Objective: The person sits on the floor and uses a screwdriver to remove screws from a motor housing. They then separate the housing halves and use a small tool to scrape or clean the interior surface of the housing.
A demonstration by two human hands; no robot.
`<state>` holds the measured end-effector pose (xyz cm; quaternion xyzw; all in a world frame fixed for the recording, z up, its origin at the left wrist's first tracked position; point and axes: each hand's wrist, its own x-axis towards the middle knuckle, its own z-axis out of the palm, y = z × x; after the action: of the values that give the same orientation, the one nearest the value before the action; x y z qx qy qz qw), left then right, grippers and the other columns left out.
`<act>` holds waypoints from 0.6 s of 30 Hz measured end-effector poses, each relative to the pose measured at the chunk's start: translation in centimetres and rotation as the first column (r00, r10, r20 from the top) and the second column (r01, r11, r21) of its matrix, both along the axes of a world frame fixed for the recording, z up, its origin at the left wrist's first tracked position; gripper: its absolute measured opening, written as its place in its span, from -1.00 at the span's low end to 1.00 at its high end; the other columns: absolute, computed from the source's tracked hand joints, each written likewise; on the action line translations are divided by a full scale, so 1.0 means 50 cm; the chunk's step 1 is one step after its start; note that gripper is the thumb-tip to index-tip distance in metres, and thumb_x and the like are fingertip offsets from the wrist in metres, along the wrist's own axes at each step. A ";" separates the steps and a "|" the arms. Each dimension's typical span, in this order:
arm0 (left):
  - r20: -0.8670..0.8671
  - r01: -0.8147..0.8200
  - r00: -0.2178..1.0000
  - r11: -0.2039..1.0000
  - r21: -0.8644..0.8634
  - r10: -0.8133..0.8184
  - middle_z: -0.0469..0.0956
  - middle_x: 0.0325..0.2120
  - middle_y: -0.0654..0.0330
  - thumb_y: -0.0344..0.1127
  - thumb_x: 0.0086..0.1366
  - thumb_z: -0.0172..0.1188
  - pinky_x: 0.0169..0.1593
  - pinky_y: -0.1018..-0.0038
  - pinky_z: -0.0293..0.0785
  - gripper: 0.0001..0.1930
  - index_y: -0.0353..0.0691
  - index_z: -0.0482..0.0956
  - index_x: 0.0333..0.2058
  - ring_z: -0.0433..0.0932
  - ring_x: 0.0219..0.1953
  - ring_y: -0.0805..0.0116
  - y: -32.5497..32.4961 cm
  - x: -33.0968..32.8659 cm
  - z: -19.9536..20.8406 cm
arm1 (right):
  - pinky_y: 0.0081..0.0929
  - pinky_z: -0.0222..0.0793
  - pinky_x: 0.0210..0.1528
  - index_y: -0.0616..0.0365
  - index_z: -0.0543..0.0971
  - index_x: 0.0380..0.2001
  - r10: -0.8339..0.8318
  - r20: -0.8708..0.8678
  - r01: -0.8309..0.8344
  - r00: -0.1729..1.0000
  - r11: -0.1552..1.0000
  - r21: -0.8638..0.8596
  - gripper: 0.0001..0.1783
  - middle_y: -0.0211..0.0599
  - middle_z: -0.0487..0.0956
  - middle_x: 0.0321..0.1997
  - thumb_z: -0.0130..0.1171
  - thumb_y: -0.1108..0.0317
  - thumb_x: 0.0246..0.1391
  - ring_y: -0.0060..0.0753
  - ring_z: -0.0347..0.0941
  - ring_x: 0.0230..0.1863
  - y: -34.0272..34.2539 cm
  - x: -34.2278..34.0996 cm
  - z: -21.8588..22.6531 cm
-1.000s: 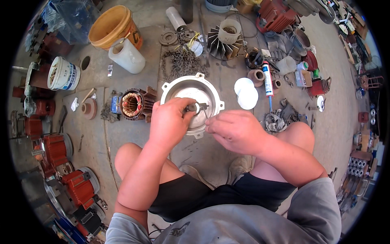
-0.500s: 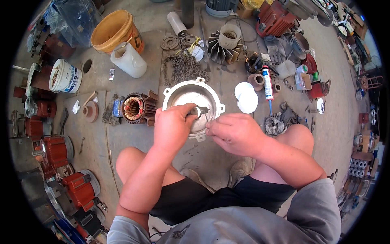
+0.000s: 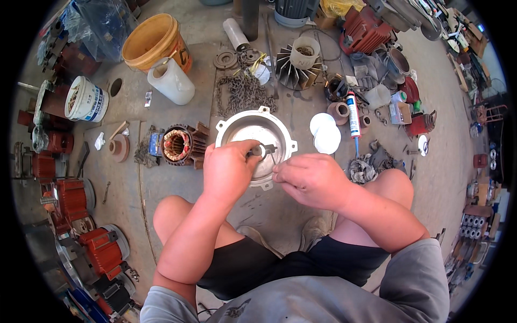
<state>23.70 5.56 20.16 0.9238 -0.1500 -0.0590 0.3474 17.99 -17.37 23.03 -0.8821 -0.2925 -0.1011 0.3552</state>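
Between my knees, a round pale metal housing [image 3: 226,133] with lugs round its rim lies on the floor. My left hand [image 3: 229,167] is closed over its near left side, pinching a small metal part [image 3: 271,148] with a light round end and a dark end. My right hand [image 3: 309,177] is closed at the near right of the rim. Its thumb and forefinger pinch a thin dark rod [image 3: 273,160], which reaches up to the dark end of the part. My fingers hide some of both pieces, and their exact kind is unclear.
Left of the housing lies a motor stator [image 3: 176,145] with copper windings. White discs [image 3: 327,139], a sealant tube [image 3: 353,116] and crumpled rags [image 3: 366,167] lie to the right. Beyond are a chain [image 3: 245,94], a finned fan wheel [image 3: 288,75] and a yellow bucket [image 3: 153,46].
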 end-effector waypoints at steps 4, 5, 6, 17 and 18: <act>-0.002 -0.003 1.000 1.000 -0.004 0.003 0.85 -0.25 0.06 -0.23 0.28 0.58 0.17 0.14 0.50 -0.70 -0.07 0.90 -0.02 0.81 -0.15 0.04 0.001 0.000 -0.003 | -0.11 0.63 -0.31 0.04 0.68 -0.28 0.000 -0.012 0.000 1.000 1.000 -0.001 -0.84 -0.30 0.59 -0.41 0.48 0.45 0.09 -0.07 0.68 -0.34 -0.001 0.001 -0.001; -0.002 -0.003 1.000 1.000 -0.004 0.003 0.85 -0.24 0.06 -0.23 0.28 0.58 0.17 0.14 0.50 -0.70 -0.07 0.90 -0.02 0.81 -0.15 0.04 0.001 0.000 -0.003 | -0.11 0.63 -0.31 0.04 0.68 -0.28 0.002 -0.013 -0.002 1.000 1.000 -0.002 -0.84 -0.31 0.59 -0.41 0.48 0.45 0.08 -0.07 0.68 -0.34 -0.001 0.001 -0.001; -0.003 -0.002 1.000 1.000 -0.004 0.002 0.85 -0.24 0.06 -0.23 0.28 0.58 0.17 0.14 0.50 -0.70 -0.08 0.90 -0.02 0.81 -0.14 0.03 0.001 -0.001 -0.003 | -0.12 0.63 -0.31 0.04 0.68 -0.28 0.003 -0.005 -0.003 1.000 1.000 -0.002 -0.83 -0.31 0.59 -0.41 0.48 0.45 0.08 -0.07 0.68 -0.34 -0.001 0.001 -0.003; -0.031 0.004 1.000 1.000 -0.028 -0.005 0.86 -0.23 0.06 -0.24 0.28 0.58 0.16 0.14 0.50 -0.70 -0.09 0.90 -0.02 0.81 -0.14 0.03 0.000 0.003 0.004 | -0.17 0.69 -0.25 0.05 0.74 -0.29 -0.030 -0.031 0.032 0.999 0.998 0.049 -0.87 -0.31 0.72 -0.35 0.49 0.46 0.10 -0.10 0.74 -0.29 0.008 0.002 -0.018; -0.021 0.006 1.000 1.000 -0.024 -0.006 0.86 -0.23 0.06 -0.24 0.28 0.58 0.15 0.14 0.50 -0.71 -0.08 0.90 -0.02 0.81 -0.14 0.03 0.001 0.003 0.004 | -0.18 0.70 -0.23 0.06 0.75 -0.27 -0.033 -0.039 0.036 0.999 0.996 0.077 -0.87 -0.29 0.74 -0.33 0.49 0.47 0.10 -0.09 0.75 -0.28 0.007 0.007 -0.020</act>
<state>23.86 5.62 20.35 0.9184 -0.1499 -0.0680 0.3597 18.32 -17.00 22.06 -0.8743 -0.2662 -0.1021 0.3928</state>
